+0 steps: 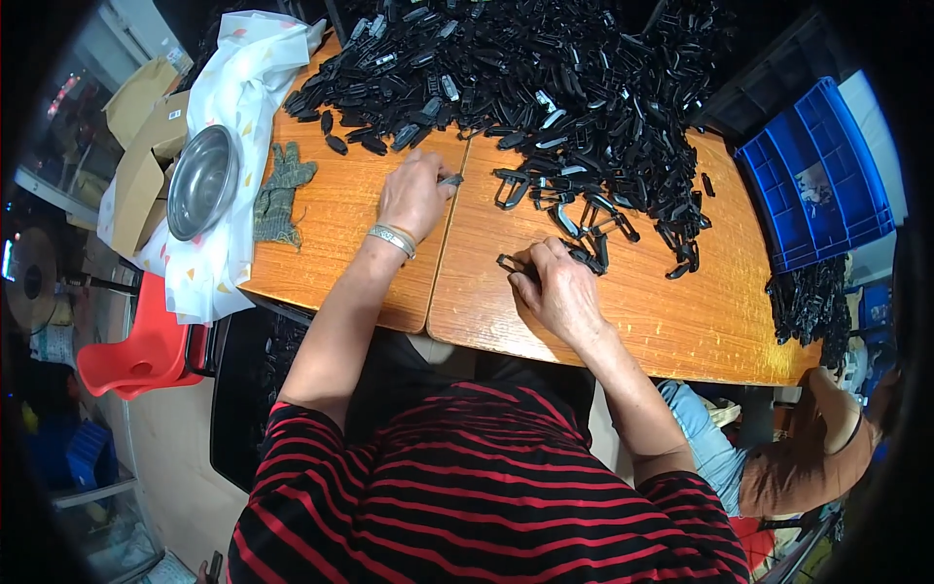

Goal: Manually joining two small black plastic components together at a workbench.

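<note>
My left hand point(413, 195) is over the wooden table, fingers closed on a small dark plastic piece point(450, 181) whose end shows past the fingertips. To its right and nearer to me, my right hand point(566, 294) has thumb and fingers bent around a black plastic frame piece point(508, 263); only its left end shows. Past the right hand lie loose black plastic frames point(513, 188), some open and elongated. Behind both hands rises a large heap of black plastic pieces point(545, 73), a few with shiny or greyish faces.
A grey-green knit glove point(277, 200) lies on the table point(341, 258) at left, beside a metal bowl point(202, 183) on patterned plastic sheeting point(233, 83). A blue crate point(822, 180) stands at the right edge. A red chair point(146, 350) is lower left; another person point(803, 467) sits at right.
</note>
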The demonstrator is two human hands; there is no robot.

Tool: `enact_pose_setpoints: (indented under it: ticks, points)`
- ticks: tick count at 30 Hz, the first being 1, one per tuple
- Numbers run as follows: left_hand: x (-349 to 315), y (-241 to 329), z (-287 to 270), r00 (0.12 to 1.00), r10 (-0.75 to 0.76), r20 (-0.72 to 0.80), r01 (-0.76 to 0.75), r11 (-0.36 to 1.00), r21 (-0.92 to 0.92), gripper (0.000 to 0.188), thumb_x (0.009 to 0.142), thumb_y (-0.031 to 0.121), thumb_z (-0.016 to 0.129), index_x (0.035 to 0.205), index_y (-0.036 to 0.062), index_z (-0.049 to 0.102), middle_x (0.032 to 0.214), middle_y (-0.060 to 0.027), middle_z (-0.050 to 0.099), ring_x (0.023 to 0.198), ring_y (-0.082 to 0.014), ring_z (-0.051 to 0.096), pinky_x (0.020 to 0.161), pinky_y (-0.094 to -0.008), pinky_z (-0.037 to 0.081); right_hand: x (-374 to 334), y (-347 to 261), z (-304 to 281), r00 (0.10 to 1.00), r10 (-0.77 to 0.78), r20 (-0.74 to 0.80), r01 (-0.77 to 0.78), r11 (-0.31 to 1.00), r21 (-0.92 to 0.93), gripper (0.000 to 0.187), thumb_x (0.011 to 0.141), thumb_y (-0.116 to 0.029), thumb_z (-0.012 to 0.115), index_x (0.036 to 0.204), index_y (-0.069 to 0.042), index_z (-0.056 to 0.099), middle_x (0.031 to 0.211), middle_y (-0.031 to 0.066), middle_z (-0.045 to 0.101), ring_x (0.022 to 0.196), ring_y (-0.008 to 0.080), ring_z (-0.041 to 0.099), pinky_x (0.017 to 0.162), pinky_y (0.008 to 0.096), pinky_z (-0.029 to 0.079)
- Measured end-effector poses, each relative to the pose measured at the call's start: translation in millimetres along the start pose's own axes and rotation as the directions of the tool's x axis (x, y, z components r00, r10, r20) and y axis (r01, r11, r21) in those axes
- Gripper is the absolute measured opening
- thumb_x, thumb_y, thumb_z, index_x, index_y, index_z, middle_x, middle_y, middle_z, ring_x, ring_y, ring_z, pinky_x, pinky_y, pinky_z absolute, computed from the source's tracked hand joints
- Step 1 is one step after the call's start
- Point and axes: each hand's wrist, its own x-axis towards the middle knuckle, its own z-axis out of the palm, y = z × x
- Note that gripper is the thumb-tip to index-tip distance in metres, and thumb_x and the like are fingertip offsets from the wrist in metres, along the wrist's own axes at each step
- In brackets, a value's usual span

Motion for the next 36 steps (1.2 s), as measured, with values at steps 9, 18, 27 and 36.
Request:
enact_pose_setpoints:
  ticks: [9, 18, 27, 36]
  points:
    - [-30.3, 5.1, 9.0, 0.961, -0.123, 0.246, 0.275, 0.375, -0.885, 0.026, 0.088, 0.005, 0.068, 0.112, -0.0020, 0.060, 0.094, -0.0063, 0.066, 0.076, -0.0119, 0.066, 0.064, -0.0236, 0.053, 19.8, -3.4, 15.8, 0.971, 0.191, -0.145, -0.115, 0.902, 0.416, 0.014, 0.087, -0.007, 0.069, 0.092, -0.001, 0.058, 0.070, 0.0029, 0.057, 0.062, 0.0080, 0.055, 0.057, 0.0239, 0.044]
    - [-51.4, 18.7, -1.6, 0.944, -0.012, 0.329, 0.320, 0.274, -0.907, 0.028, 0.092, 0.007, 0.063, 0.119, 0.0006, 0.056, 0.093, -0.0035, 0.066, 0.066, -0.0057, 0.062, 0.055, -0.0161, 0.048, 39.1, -22.2, 18.8, 0.936, 0.155, -0.317, 0.051, 0.829, 0.557, 0.018, 0.087, -0.001, 0.067, 0.104, 0.000, 0.060, 0.086, 0.0019, 0.062, 0.067, 0.0053, 0.054, 0.060, 0.0210, 0.047]
    - [-58.0, 19.9, -3.7, 0.965, 0.000, 0.263, 0.243, 0.383, -0.891, 0.026, 0.093, 0.010, 0.063, 0.118, 0.0017, 0.059, 0.081, 0.0010, 0.065, 0.062, -0.0025, 0.058, 0.053, -0.0153, 0.045, 40.3, -27.6, 16.0, 0.938, 0.076, -0.339, 0.098, 0.878, 0.468, 0.022, 0.083, 0.001, 0.070, 0.103, -0.001, 0.063, 0.088, 0.0045, 0.059, 0.067, 0.0082, 0.056, 0.060, 0.0223, 0.047]
    - [-81.6, 36.7, 6.9, 0.987, -0.057, 0.147, 0.157, 0.258, -0.953, 0.024, 0.098, 0.012, 0.056, 0.118, -0.0005, 0.060, 0.089, 0.0008, 0.064, 0.068, -0.0007, 0.054, 0.058, -0.0152, 0.043, 30.6, -37.0, 31.0, 0.891, -0.057, -0.449, 0.184, 0.952, 0.244, 0.037, 0.077, -0.007, 0.076, 0.110, -0.002, 0.058, 0.086, 0.0117, 0.058, 0.066, 0.0255, 0.060, 0.059, 0.0332, 0.050]
